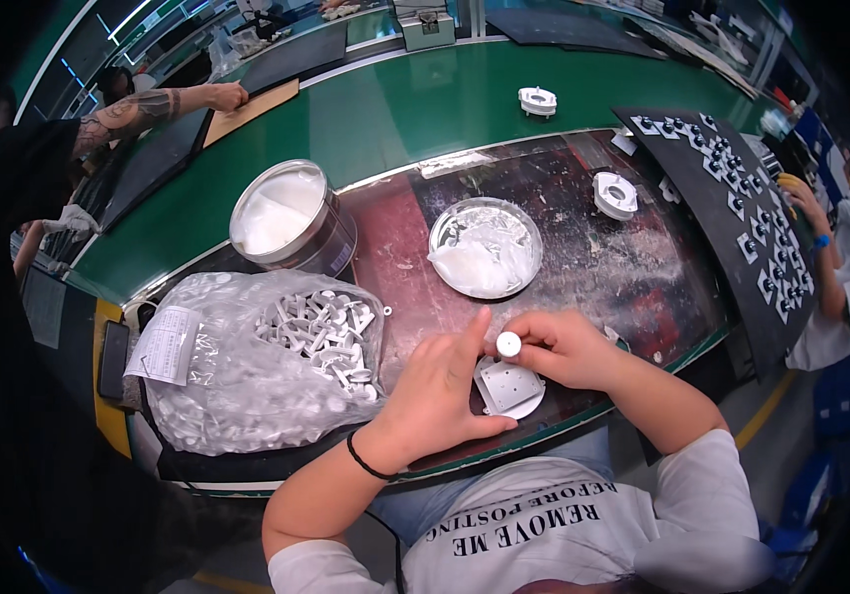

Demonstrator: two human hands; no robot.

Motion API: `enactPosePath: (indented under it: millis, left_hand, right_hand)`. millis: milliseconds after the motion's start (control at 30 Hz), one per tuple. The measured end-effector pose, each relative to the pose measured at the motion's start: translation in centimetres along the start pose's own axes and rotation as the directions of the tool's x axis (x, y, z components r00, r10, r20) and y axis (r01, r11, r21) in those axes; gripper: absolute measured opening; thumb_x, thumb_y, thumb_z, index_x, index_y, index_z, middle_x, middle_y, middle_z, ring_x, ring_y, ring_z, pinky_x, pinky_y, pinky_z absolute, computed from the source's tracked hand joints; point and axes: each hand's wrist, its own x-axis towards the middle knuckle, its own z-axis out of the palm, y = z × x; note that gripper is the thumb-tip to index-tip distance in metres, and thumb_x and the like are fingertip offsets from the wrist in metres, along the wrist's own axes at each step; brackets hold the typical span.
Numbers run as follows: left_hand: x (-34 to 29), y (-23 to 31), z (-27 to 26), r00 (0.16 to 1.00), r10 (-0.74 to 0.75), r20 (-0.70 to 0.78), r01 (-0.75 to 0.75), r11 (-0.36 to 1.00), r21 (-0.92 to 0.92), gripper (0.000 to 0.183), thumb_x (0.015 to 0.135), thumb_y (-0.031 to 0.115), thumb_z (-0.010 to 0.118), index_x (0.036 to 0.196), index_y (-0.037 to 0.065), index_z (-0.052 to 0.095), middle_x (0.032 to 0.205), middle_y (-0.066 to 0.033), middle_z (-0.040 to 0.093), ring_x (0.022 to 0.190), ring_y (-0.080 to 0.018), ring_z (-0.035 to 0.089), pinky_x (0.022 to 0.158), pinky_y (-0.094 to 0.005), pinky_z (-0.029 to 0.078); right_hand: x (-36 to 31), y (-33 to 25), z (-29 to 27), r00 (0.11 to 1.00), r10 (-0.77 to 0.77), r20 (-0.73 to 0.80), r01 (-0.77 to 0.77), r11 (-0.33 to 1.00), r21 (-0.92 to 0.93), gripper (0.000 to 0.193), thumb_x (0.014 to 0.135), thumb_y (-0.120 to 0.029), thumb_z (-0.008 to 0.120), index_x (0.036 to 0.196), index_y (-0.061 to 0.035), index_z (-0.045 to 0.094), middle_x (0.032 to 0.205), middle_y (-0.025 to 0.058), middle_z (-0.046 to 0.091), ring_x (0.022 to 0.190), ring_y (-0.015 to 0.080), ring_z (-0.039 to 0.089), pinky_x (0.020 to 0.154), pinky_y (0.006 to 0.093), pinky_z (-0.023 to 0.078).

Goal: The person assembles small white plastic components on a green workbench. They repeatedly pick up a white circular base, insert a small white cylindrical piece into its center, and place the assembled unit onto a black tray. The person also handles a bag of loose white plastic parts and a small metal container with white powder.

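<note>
A small white round-headed plastic piece (pixel 509 345) is pinched between the thumb and fingers of my right hand (pixel 566 348). Just below it, near the table's front edge, sits a white plastic housing (pixel 512 386) with a square plate and small holes on a round base. My left hand (pixel 437 388) curves around the housing's left side, thumb by its lower edge and index finger stretched up; its other fingers are partly hidden. To the left lies a clear plastic bag (pixel 237 366), its opening showing many white stemmed pieces (pixel 331 337).
Beyond my hands stands a round metal dish (pixel 442 230) with white grease-like material. A metal tin (pixel 341 243) is behind the bag. White ring-shaped parts (pixel 615 196) sit farther off, one on the green belt (pixel 425 109). A black board (pixel 737 257) holds several small assemblies. Other people work at both sides.
</note>
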Motion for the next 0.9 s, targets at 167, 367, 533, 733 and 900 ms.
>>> enactPosePath:
  millis: [167,367,533,733,900]
  left_hand:
    - [-0.17,-0.28,0.19,1.0,-0.005,0.017,0.005,1.0,-0.012,0.121,0.058,0.029,0.084,0.146,0.002,0.005,0.11,-0.0129,0.058,0.1,-0.0319,0.053,0.092,-0.0437,0.037]
    - [-0.09,-0.2,0.13,1.0,-0.005,0.018,0.005,1.0,-0.006,0.121,0.058,0.029,0.084,0.146,0.003,0.005,0.113,-0.0127,0.058,0.102,-0.0318,0.053,0.093,-0.0438,0.037]
    - [-0.14,-0.32,0.19,1.0,-0.001,0.015,0.002,1.0,-0.027,0.12,0.058,0.028,0.083,0.146,0.003,0.005,0.113,-0.0125,0.058,0.102,-0.0317,0.053,0.093,-0.0441,0.037]
    - [-0.01,0.02,-0.16,0.999,-0.033,0.04,0.034,0.999,-0.024,0.12,0.058,0.027,0.083,0.146,0.002,0.005,0.114,-0.0129,0.057,0.102,-0.0323,0.052,0.093,-0.0438,0.037]
    - [-0.16,-0.17,0.0,0.998,-0.049,0.047,0.05,0.998,-0.037,0.119,0.059,0.028,0.083,0.146,0.001,0.006,0.114,-0.0135,0.057,0.103,-0.0327,0.052,0.094,-0.0429,0.036]
  right_hand:
    - [-0.03,0.24,-0.05,1.0,-0.025,0.012,0.025,1.0,0.0,0.02,0.086,-0.011,0.062,0.105,-0.004,0.061,0.088,0.0094,0.069,0.079,0.0143,0.066,0.068,0.0278,0.051]
    - [-0.09,0.15,-0.13,1.0,-0.005,0.0,0.005,1.0,0.018,0.02,0.086,-0.01,0.062,0.105,-0.0037,0.062,0.088,0.0092,0.069,0.079,0.0139,0.066,0.069,0.0275,0.051]
    - [-0.16,0.05,-0.06,1.0,0.005,-0.019,-0.005,1.0,0.015,0.021,0.086,-0.01,0.063,0.105,-0.0039,0.063,0.088,0.0093,0.069,0.079,0.0137,0.066,0.069,0.0273,0.051]
    - [-0.15,-0.07,-0.25,1.0,0.009,-0.008,-0.01,0.999,-0.039,0.02,0.084,-0.011,0.064,0.104,-0.0044,0.065,0.088,0.01,0.068,0.077,0.0165,0.067,0.068,0.0284,0.051]
    - [-0.12,-0.65,-0.22,0.996,-0.091,0.021,0.093,0.958,-0.272,0.022,0.084,-0.012,0.064,0.105,-0.0052,0.065,0.087,0.0106,0.068,0.076,0.0178,0.067,0.067,0.0289,0.051]
